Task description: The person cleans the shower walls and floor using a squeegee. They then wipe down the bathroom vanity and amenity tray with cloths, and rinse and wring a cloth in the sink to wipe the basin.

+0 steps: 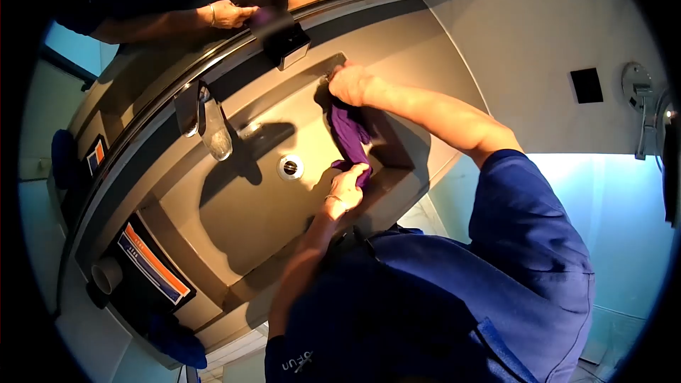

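Observation:
A purple cloth (349,131) is stretched along the right-hand side of the beige sink basin (241,230). My right hand (349,85) is closed round its upper end at the basin's far right corner. The lower end of the cloth is in my left hand (345,188), whose fingers are closed on it near the basin's near right edge. Left of the cloth, the round drain (290,167) shows in the basin floor. The metal faucet (215,128) juts over the basin from its back edge.
Behind the basin, a black box (286,44) stands by the mirror (163,42), which reflects an arm and hand. At the left are a cup (107,276), a card with orange and blue stripes (154,262) and a dark blue cloth (177,341). A round fixture (638,79) is on the right wall.

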